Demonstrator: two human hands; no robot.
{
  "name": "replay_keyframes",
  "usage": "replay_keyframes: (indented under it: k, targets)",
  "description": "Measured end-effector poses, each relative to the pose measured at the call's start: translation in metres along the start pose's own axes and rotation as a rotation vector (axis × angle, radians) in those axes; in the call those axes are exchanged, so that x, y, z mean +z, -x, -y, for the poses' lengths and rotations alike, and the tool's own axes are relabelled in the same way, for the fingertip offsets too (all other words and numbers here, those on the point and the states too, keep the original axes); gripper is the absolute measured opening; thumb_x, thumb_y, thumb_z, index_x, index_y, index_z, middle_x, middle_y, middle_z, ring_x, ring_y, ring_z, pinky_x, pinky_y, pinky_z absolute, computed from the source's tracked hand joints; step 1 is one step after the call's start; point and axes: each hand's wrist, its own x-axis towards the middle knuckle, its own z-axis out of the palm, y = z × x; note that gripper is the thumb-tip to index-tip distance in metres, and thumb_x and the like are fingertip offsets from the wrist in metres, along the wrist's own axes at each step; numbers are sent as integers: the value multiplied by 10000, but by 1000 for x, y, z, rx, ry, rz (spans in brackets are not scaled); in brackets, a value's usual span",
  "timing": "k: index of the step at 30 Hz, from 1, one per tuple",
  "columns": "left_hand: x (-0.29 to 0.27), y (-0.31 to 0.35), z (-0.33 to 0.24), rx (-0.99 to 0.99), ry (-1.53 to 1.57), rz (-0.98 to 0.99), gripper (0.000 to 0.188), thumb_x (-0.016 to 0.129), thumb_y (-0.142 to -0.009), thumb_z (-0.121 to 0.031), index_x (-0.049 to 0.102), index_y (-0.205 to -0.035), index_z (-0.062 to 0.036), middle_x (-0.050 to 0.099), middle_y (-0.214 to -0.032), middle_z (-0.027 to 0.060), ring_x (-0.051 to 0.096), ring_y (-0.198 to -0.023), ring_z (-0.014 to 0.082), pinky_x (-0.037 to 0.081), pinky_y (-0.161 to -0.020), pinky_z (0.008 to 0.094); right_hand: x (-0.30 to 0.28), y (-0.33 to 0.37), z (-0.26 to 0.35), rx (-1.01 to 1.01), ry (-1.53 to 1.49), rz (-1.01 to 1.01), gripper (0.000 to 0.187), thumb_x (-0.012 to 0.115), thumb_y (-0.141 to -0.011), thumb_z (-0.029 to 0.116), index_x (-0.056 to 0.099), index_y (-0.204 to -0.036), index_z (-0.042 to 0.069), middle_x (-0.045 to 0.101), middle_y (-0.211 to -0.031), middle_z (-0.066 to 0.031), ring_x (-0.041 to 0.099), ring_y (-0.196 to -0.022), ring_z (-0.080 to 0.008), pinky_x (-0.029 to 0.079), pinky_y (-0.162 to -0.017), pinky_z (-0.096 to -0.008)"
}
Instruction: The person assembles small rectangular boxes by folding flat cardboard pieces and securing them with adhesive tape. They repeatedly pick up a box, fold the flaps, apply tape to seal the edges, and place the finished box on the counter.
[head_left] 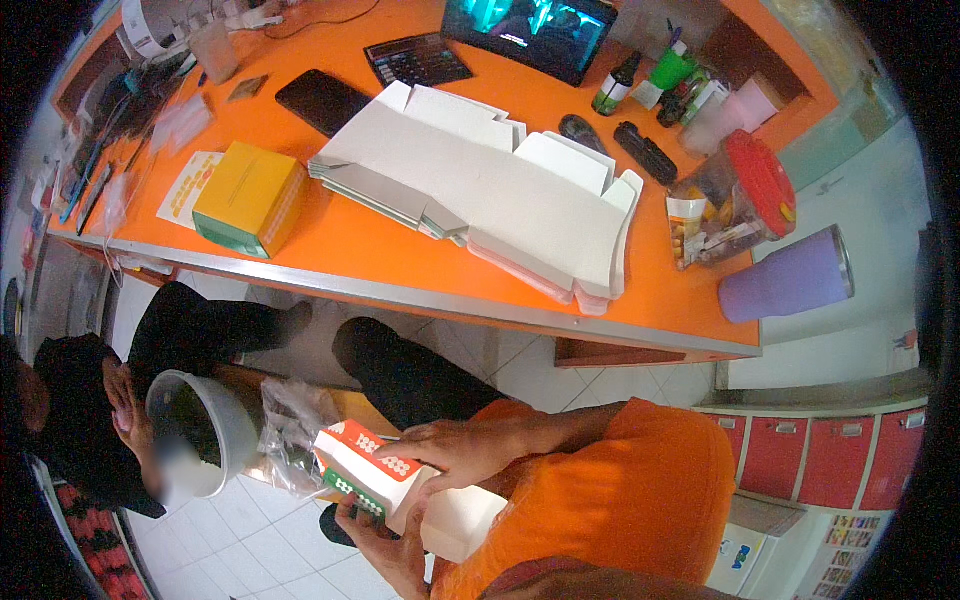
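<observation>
Cupping a carton [365,468], both hands [452,450] [392,548] form a half-closed grip (clear bag [290,432] beside, tub [236,432] beyond).

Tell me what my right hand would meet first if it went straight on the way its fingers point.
Your right hand is touching the red, white and green box; past its far end, probably the clear plastic bag, though depth is unclear here.
</observation>
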Motion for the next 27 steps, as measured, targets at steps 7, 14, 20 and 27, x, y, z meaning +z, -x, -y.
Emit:
replay_keyframes:
  k: [7, 14, 20, 27]
  targets:
    - [-4, -14, 4, 244, -679, -159, 566, 719, -857, -223, 532, -1349, -15, 676, -1055, 253, 675, -931, 384, 559, -808, 409, 7, -15, 14, -113, 518, -126, 376, 497, -911, 120, 485, -1248, -46, 616, -981, -180, 633, -862, -351, 547, -759, -424]
    - [0, -17, -5, 32, -737, 34, 280, 639, -874, -84, 686, -1117, 47, 664, -776, 261, 643, -624, 389, 503, -569, 448, 3, -15, 9, 156, 487, 123, 320, 538, -891, 128, 552, -1189, 12, 647, -917, -209, 697, -738, -352, 576, -588, -429]
    - [6, -19, 17, 67, -699, 35, 263, 633, -883, -75, 693, -1091, 74, 651, -739, 279, 627, -565, 392, 491, -536, 428, 3, -17, 2, 210, 531, 146, 350, 556, -888, 136, 579, -1225, 44, 691, -901, -220, 707, -700, -369, 583, -598, -457]
    - [18, -27, 50, 114, -223, -222, 519, 602, -969, -221, 490, -1380, 76, 657, -1160, 291, 711, -941, 335, 553, -754, 381, 2, -8, -45, 301, -590, -151, 752, 677, -953, 270, 209, -1500, 50, 592, -1267, -172, 562, -1143, -174, 472, -968, -327]
